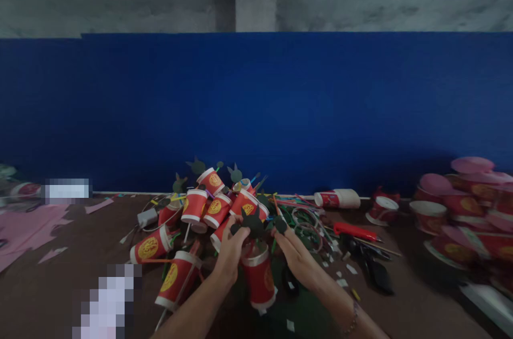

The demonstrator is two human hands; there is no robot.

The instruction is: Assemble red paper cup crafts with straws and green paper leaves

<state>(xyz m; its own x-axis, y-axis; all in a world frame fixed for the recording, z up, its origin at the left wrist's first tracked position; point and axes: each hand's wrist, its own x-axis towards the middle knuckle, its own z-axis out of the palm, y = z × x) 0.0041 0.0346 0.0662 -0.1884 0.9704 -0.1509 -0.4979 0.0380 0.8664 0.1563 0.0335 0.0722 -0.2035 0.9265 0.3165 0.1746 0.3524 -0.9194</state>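
Note:
A red paper cup (258, 281) with a white rim stands upright between my hands. Above its mouth is a dark green paper cutout (252, 226) with pointed ears. My left hand (230, 248) pinches the left edge of this cutout between thumb and fingers. On the other side, my right hand (295, 259) has its fingers closed at a small dark round paper piece (281, 225), beside a green straw (274, 245). The fingertips of the right hand are partly hidden. Left of my hands, red cups (195, 206) with straws and similar cutouts lie in a heap.
Right of my hands lie coiled cords (306, 221), a red-handled tool (356, 231), black scissors (374, 269) and paper scraps (341, 282). Red cups with pink discs (436, 185) are piled far right. Pink paper (32, 229) lies left. A blue panel (256, 114) closes off the back.

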